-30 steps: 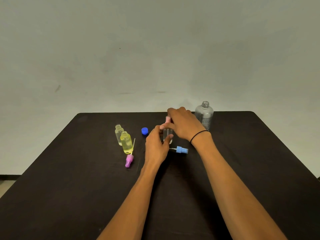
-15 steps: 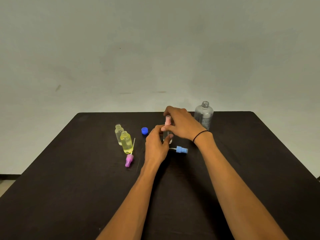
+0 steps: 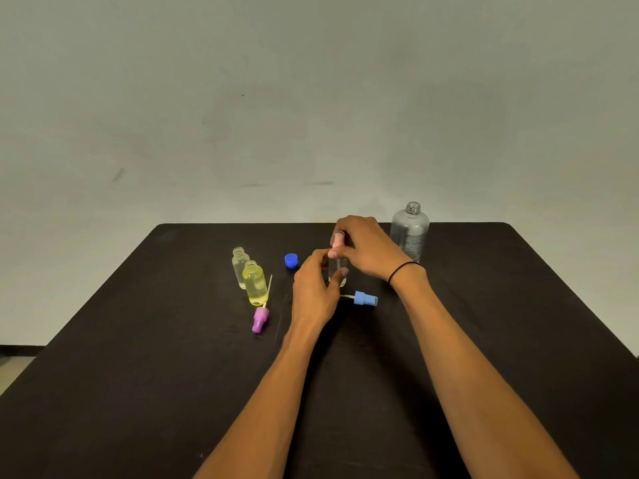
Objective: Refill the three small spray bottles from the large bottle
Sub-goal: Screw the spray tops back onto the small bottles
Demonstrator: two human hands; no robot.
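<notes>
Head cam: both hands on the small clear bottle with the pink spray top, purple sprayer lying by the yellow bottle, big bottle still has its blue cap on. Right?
Not quite. The head view shows the large clear plastic bottle uncapped, its threaded neck bare; the round blue cap lies on the black table. The rest holds: left hand and right hand on the small clear bottle with the pink spray top, purple sprayer beside the yellow bottle.

Your left hand hides most of the small clear bottle, your forearms cut off below, large bottle label unreadable
</notes>
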